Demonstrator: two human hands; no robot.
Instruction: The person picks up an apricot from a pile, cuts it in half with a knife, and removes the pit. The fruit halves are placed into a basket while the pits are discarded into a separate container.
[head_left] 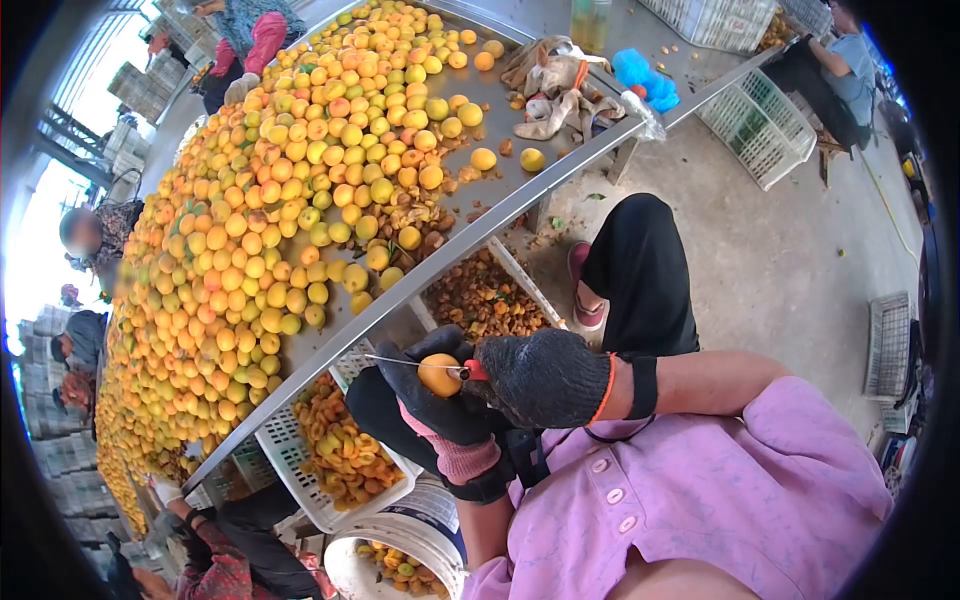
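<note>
Orange fruit held off the worktop, red-handled tool against it.

Left hand, dark glove, grip closed round orange fruit. Right hand, dark glove, clamped on red-handled tool; glove hides most of the handle. Both hands outside near edge of worktop.

By near edge, below worktop level: crate of cut fruit, crate of brown scraps, bucket with more cut fruit. Forearms and knees partly block view of these.

Worktop grey metal, raised rim, big fruit heap over most of it, loose scraps beside heap. Toward its right end, by near edge: used gloves, blue bag.

Concrete floor, empty-looking crate on it. Other people along far side; stacked crates behind.
</note>
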